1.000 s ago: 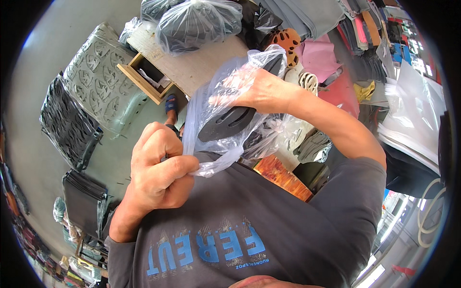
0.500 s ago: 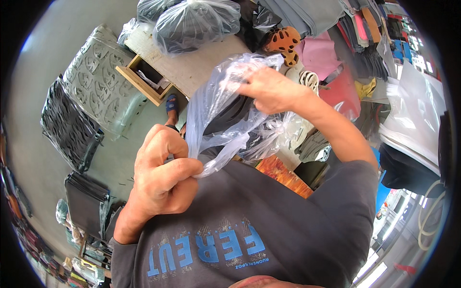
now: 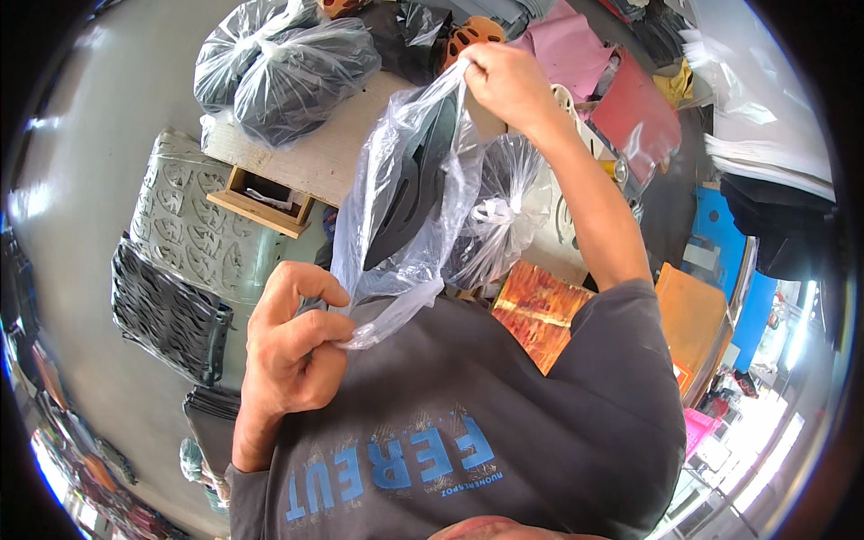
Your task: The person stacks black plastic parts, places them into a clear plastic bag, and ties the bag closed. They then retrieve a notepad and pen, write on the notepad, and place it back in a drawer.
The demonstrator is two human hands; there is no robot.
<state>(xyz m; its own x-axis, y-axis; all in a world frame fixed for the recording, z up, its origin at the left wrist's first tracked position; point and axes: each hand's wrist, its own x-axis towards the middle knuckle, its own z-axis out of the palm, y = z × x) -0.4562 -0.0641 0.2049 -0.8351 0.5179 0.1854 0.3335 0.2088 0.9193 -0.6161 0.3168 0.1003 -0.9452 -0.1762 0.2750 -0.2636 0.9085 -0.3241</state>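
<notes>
Holding a clear plastic bag (image 3: 355,238) spread between 2 hands, the person has it in front of the chest, with dark slotted pieces (image 3: 416,193) inside; how many lie there cannot be told. The left hand (image 3: 301,346) has its grip pinched on the bag's lower edge, and the right hand (image 3: 513,85) has its grip closed on the top corner, so the film stands stretched and slanted between them. The step in hand seems to be managing the bag's edge around its contents; the next move probably calls for both grips to stay firm, since thin film can slip or fold inward. Just beside it, on the right, a 2nd, knotted bag (image 3: 499,211) crowds the space and could snag the loose film. Behind lies the counter (image 3: 328,166), its drawer (image 3: 261,202) pulled out near the bag's left side, with large filled bags (image 3: 301,72) on top. Farther out are an orange perforated piece (image 3: 472,38), a pink sheet (image 3: 562,45), a red sheet (image 3: 637,121) and, on the left, a patterned sheet (image 3: 193,211).
</notes>
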